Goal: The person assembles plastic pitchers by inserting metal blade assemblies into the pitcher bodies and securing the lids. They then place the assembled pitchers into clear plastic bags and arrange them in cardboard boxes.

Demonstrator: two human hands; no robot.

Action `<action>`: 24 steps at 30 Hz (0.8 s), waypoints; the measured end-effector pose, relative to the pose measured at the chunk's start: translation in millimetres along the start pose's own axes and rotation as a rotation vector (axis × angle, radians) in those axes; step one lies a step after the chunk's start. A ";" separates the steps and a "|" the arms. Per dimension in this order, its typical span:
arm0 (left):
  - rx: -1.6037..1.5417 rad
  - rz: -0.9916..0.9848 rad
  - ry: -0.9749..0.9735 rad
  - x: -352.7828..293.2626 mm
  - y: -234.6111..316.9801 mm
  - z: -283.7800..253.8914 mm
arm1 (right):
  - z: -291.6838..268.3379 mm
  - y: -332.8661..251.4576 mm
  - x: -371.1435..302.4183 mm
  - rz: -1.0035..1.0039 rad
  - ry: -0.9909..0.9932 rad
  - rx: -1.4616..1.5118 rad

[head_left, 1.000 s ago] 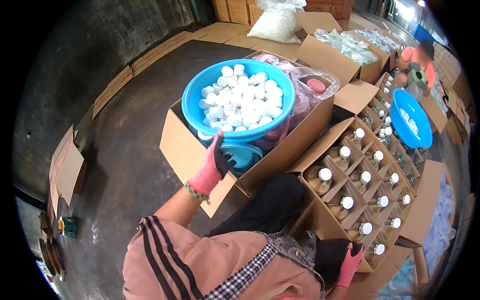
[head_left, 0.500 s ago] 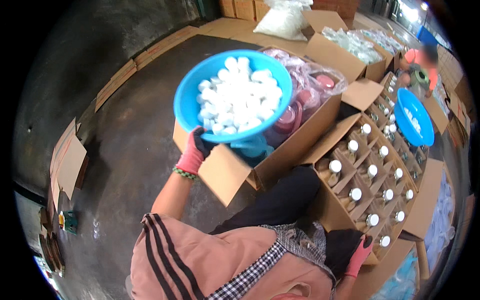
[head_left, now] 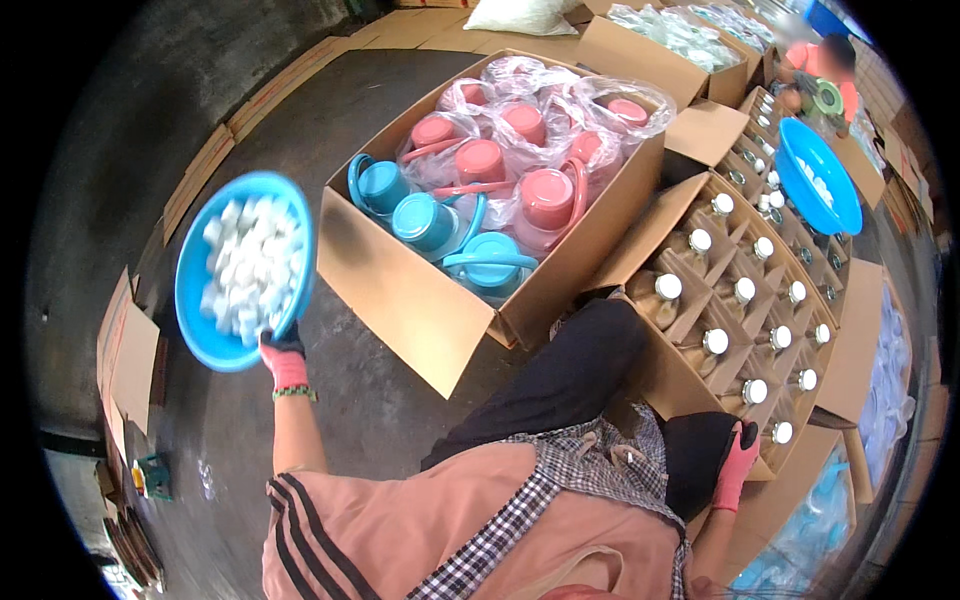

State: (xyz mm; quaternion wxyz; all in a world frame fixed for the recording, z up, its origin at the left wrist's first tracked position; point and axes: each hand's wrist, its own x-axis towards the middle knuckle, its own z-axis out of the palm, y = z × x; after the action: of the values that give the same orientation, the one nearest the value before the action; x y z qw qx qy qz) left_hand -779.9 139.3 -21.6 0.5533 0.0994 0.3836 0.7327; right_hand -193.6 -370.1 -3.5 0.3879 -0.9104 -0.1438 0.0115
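Note:
My left hand [head_left: 284,362], in a pink glove with dark fingertips, grips the lower rim of a round blue basin [head_left: 188,285]. A heap of small white caps [head_left: 252,262] fills the basin, which is tilted and held out to the left above the dark floor. My right hand [head_left: 737,470], gloved alike, is beside my knee with its fingers curled at the near edge of a divided carton [head_left: 655,385]. Upright clear bottles with white caps [head_left: 743,290] stand in that carton's compartments. Whatever lies under the right fingers is partly hidden.
Ahead stands an open carton [head_left: 590,235] of pink cups [head_left: 547,198] and blue cups [head_left: 424,220], partly in plastic wrap. Another blue basin [head_left: 815,165] with caps rests on a bottle carton at the right. A co-worker [head_left: 825,70] is beyond it. Flattened cardboard [head_left: 135,350] lies at left.
The blue basin in my left hand has swung left and down, away from above the cup carton, uncovering the blue and pink cups. My right hand remains by the bottle carton.

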 end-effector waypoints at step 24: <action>1.674 -0.380 0.264 -89.3 -128.1 -257.8 | 3.4 -17.5 -0.3 -0.036 0.043 -0.172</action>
State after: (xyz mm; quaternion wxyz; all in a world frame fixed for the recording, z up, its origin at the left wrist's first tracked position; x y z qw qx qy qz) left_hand -799.9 -44.4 -259.6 0.3621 0.3221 0.8677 0.1102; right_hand -198.7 -356.2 6.5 0.3113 -0.9376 -0.1524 -0.0273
